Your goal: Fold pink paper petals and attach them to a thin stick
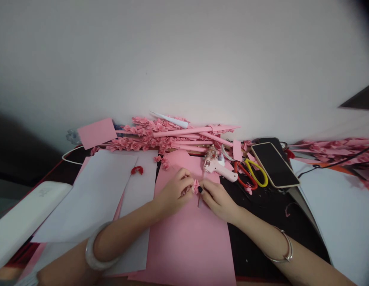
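Between my two hands is a small pink paper flower [195, 186], held just above a large pink paper sheet [190, 246]. My left hand [176, 190] pinches the flower from the left side. From the right, the fingers of my right hand [217, 198] close on it too, with a dark round spot at the fingertip. A thin stick [198, 201] points down below the flower; whether it joins the flower is hidden by the fingers. A few finished pink paper flowers [164, 162] lie on the sheet just beyond my left hand.
Pink paper flower stems [160, 133] are heaped along the wall. Right of my hands lie a glue gun [218, 167], red-and-yellow-handled scissors [257, 172] and a phone [275, 165]. White sheets [91, 190] and a white device [29, 218] are at left; more white paper [342, 206] lies at right.
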The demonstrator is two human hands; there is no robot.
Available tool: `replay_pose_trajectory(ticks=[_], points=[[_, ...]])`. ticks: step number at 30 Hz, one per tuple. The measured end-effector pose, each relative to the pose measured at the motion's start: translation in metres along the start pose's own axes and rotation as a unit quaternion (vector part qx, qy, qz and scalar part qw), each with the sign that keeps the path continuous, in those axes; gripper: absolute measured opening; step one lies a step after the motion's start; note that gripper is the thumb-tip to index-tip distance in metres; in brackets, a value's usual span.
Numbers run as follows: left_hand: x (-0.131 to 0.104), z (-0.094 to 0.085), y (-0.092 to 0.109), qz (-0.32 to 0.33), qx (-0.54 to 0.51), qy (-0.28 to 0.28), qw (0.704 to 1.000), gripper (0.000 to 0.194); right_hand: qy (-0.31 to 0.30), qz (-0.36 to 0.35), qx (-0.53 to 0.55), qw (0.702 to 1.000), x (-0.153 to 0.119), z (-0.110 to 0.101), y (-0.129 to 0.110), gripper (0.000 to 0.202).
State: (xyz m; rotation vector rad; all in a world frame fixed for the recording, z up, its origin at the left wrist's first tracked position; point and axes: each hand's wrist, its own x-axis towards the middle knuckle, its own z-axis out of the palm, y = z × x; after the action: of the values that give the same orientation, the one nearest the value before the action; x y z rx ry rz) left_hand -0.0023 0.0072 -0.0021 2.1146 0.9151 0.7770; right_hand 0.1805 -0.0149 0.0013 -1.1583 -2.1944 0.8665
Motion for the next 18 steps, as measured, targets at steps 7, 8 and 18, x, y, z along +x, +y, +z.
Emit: replay_pose_trajectory(ticks=[7,8,18], points=[[0.004,-0.003,0.005,-0.031,-0.061,-0.039,0.997,0.019,0.021,-0.002,0.07,0.997,0.0,0.0,-0.001,0.015],[0.004,-0.004,0.007,-0.038,-0.079,-0.043,0.995,0.019,0.022,0.001,0.087,0.996,0.0,0.0,-0.001,0.015],[0.001,-0.004,0.012,-0.16,-0.279,-0.118,0.94,0.018,-0.012,0.087,0.297,0.951,0.001,0.0,-0.001,0.017]])
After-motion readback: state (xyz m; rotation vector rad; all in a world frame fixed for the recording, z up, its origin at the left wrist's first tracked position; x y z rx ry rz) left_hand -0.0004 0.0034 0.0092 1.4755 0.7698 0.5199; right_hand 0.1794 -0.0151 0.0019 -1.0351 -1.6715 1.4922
